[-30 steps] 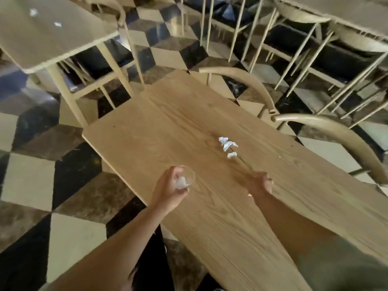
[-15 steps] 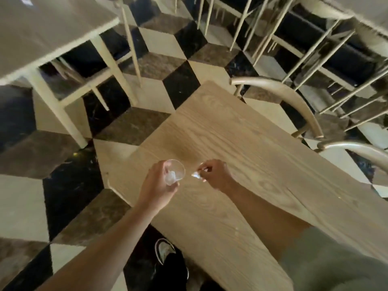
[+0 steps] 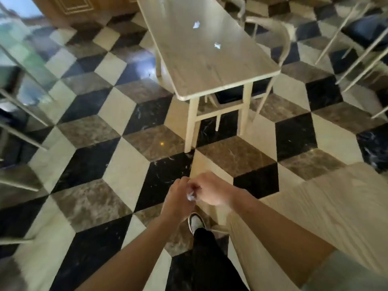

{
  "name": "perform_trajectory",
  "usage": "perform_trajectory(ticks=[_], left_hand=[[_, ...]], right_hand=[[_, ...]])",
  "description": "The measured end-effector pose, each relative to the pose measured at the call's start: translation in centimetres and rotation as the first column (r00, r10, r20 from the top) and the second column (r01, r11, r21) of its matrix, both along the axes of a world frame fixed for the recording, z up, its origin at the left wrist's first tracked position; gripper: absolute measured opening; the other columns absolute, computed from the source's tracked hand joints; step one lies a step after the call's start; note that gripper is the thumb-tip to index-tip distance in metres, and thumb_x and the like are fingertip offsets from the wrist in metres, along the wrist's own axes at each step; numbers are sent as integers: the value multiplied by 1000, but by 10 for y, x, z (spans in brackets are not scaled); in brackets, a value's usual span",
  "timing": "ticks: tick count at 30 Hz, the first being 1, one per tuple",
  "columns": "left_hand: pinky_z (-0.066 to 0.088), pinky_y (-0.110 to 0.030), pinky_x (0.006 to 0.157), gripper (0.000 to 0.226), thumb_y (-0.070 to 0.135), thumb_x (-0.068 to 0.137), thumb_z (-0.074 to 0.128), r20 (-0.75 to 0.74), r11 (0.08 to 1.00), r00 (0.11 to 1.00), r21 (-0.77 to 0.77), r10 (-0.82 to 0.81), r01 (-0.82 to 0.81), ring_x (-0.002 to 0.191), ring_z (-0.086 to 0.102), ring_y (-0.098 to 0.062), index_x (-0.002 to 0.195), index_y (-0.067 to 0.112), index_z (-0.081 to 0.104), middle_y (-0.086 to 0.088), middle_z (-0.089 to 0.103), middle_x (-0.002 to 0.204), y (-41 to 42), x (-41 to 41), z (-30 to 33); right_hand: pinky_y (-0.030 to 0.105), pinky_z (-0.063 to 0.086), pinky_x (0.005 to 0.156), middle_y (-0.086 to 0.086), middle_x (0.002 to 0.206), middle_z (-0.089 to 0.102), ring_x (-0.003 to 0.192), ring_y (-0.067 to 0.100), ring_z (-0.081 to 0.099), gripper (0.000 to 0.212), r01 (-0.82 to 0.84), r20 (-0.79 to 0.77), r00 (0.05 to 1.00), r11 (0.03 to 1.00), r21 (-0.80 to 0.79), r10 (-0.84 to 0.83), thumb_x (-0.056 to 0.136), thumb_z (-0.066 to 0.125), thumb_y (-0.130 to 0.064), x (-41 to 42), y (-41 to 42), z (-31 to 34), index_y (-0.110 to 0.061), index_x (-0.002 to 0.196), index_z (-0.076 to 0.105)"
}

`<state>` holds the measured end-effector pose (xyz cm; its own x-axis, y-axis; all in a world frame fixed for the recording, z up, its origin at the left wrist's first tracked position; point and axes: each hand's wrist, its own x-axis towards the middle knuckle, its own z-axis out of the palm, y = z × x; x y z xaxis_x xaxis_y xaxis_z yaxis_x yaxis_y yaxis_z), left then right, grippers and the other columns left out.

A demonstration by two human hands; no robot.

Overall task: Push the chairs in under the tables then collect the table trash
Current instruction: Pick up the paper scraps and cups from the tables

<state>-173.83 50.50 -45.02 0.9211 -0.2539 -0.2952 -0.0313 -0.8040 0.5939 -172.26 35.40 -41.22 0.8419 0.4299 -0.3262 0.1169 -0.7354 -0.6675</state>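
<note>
Checkered tile floor (image 3: 117,175), pale wood counter (image 3: 210,59) ahead | left hand (image 3: 178,198) and right hand (image 3: 214,192) meet over the floor, a white scrap (image 3: 190,196) pinched between them; whose grip has it, cannot tell | near counter (image 3: 325,206) at right | two paper scraps (image 3: 196,24) (image 3: 217,46) on far counter, chair (image 3: 273,32) beside.

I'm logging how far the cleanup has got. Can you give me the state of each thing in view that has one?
left hand: closed, held against the right hand, white scrap between them.
right hand: closed, pinching at the scrap.
white scrap: crumpled, held between the hands.
far table: two paper scraps still on it.
upper paper scrap: lying on the tabletop, uncollected.
lower paper scrap: lying on the tabletop, uncollected.
chair: pushed in at the far table.
</note>
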Motion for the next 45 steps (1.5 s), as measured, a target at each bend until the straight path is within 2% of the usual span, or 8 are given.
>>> perform_trajectory(ticks=[5,9,16,25,33,37,42,45], left_hand=[[39,-22,69,26,18,82,71,-33,998,998,-42,52,-53,89,58,-14,107,19,61,3,59,101,48,72,2],[35,-13,54,16,17,79,62,-33,995,997,-81,63,-65,74,59,-4,89,30,61,13,62,82,56,159,13],[39,-12,58,22,17,77,66,-22,991,999,-124,45,-48,76,59,-1,87,35,58,26,56,79,84,294,36],[53,-29,86,45,25,80,81,-11,945,986,-285,166,-162,106,66,-13,120,34,62,9,67,115,161,472,36],[58,-35,94,41,30,87,77,67,904,983,-407,169,-128,102,64,-7,124,34,60,11,67,116,214,651,39],[53,-18,86,49,36,85,81,59,910,989,-402,134,-99,101,63,-6,128,33,57,12,65,119,228,727,46],[53,-23,88,44,27,86,79,90,918,996,-394,-15,49,105,62,-8,126,30,60,9,64,118,201,806,57],[55,-28,86,36,25,86,73,109,913,982,-362,-157,186,103,64,-11,121,21,65,4,66,114,170,851,59]], right_hand=[[5,39,64,-20,74,67,68,-17,57,22,-61,27,998,996,63,59,82,69,-3,90,43,6,-21,89,79],[24,48,73,-1,88,75,77,7,63,22,-47,207,978,993,113,23,82,66,0,170,56,4,-17,89,78],[15,44,68,-11,81,64,73,2,58,21,-36,199,980,981,189,-3,75,74,2,300,69,29,-17,77,67],[27,56,80,-16,98,73,91,-1,67,31,-172,31,985,983,58,170,84,65,-8,499,148,76,-32,104,71],[20,57,76,-5,101,74,88,4,70,26,-59,281,959,996,62,39,93,62,0,658,207,91,-20,108,71],[21,55,75,-6,95,75,84,3,68,23,126,451,874,980,151,-182,88,60,-2,720,210,90,-16,101,73],[6,42,74,-3,109,73,82,-4,59,41,165,219,964,984,-61,-148,89,48,-11,774,187,83,-21,124,69],[18,47,73,-4,121,66,91,8,62,49,91,9,996,981,-174,-90,89,42,-3,808,165,73,-27,126,65]])
